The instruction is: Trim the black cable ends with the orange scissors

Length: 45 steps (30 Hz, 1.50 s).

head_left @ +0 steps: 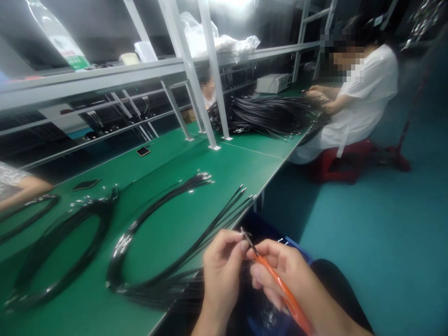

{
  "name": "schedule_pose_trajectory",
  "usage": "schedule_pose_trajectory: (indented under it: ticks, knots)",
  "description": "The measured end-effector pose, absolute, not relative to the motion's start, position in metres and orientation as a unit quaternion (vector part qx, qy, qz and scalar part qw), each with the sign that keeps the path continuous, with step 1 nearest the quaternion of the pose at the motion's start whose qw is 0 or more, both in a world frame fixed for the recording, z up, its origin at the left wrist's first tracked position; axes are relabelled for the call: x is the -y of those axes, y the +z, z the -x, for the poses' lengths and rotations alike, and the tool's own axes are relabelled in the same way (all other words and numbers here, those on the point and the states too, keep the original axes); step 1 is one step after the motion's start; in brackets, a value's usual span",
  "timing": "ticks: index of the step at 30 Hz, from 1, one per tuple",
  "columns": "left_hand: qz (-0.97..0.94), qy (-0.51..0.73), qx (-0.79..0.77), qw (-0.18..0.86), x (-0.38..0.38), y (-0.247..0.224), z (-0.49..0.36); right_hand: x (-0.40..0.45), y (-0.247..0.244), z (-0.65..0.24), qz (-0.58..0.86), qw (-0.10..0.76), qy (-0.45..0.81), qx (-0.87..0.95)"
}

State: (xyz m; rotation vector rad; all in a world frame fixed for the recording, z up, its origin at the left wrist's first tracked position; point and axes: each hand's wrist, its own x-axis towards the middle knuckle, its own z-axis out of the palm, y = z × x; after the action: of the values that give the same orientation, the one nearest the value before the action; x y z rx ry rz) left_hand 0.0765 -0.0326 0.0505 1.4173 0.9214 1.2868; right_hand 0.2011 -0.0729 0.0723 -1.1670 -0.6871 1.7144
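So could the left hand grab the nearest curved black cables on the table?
Probably yes: the black cables run right beside the left hand, with nothing visible between, though that hand looks busy at the tip of the orange-handled tool.

**No lettering legible**

On the clear bottle (56, 32), seen at ten o'clock from the middle of the head view, a white-and-green label (74, 55) is carried. Reddish marks are shown on its white part, but they are too blurred to be read as words, numbers or a brand.
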Motion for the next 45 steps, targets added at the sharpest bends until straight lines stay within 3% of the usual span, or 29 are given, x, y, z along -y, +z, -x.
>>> schedule_pose_trajectory:
  ticks: [19, 32, 45]
  knots:
    - [-0.562, 0.491, -0.412, 0.523, 0.031, 0.054, -0.082, 0.075, 0.064, -0.204, 0.489, 0.445, 0.686, 0.302]
    - [-0.628, 0.517, -0.459, 0.358, 0.032, 0.044, -0.083, 0.079, 0.07, -0.209, 0.497, 0.436, 0.67, 0.337]
    - [-0.643, 0.507, -0.457, 0.347, 0.035, 0.045, -0.085, 0.073, 0.066, -0.204, 0.545, 0.428, 0.654, 0.304]
